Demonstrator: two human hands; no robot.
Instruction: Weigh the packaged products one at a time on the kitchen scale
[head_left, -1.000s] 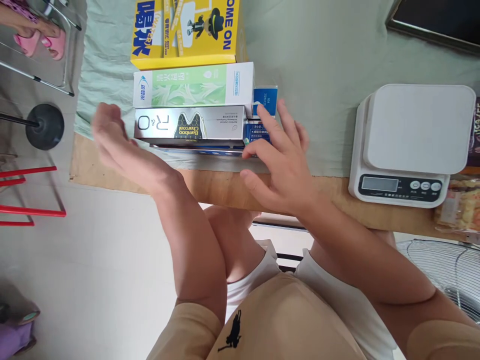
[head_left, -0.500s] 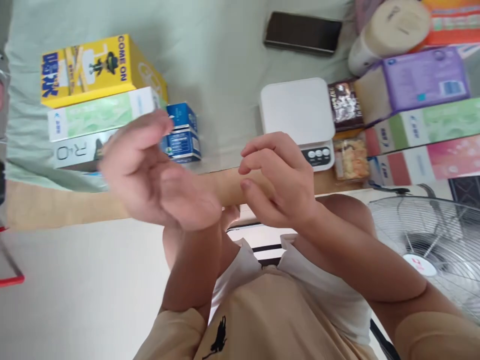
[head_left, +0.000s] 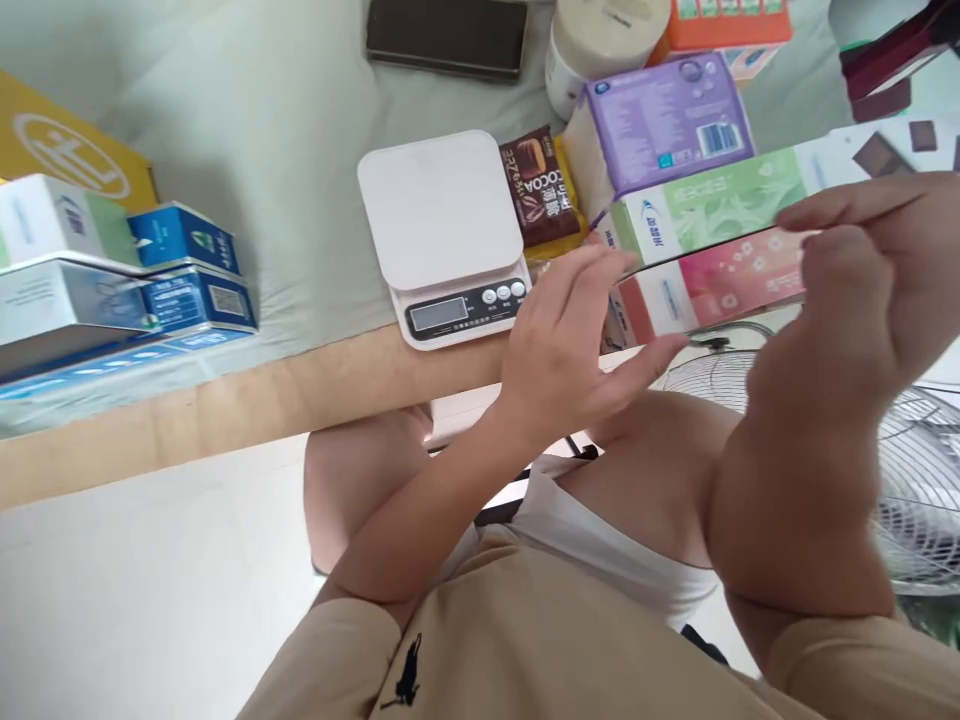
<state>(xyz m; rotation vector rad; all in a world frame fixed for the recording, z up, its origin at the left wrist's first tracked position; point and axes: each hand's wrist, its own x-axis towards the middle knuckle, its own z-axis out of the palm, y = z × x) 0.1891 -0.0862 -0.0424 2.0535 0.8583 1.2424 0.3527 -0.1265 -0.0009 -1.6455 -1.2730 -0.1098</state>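
My left hand has its fingers and thumb spread, with nothing seen in its grasp. It hovers at the right corner of a white kitchen scale, by the left ends of a green-and-white box and a pink-and-white box. The small clear snack packet beside the scale is mostly hidden behind this hand. Above the fingers lies a brown cocoa snack packet. My right hand is open, fingers stretched leftward over the right part of the two long boxes; it covers part of them.
A purple tissue pack, a cream-lidded jar and an orange pack stand behind the boxes. A black phone lies at the back. Blue boxes and a yellow box are left. A fan stands below the table edge.
The view has swung right. My left hand has crossed from the blue box to the scale's right side, and my right hand has moved from near the scale to over the long boxes.
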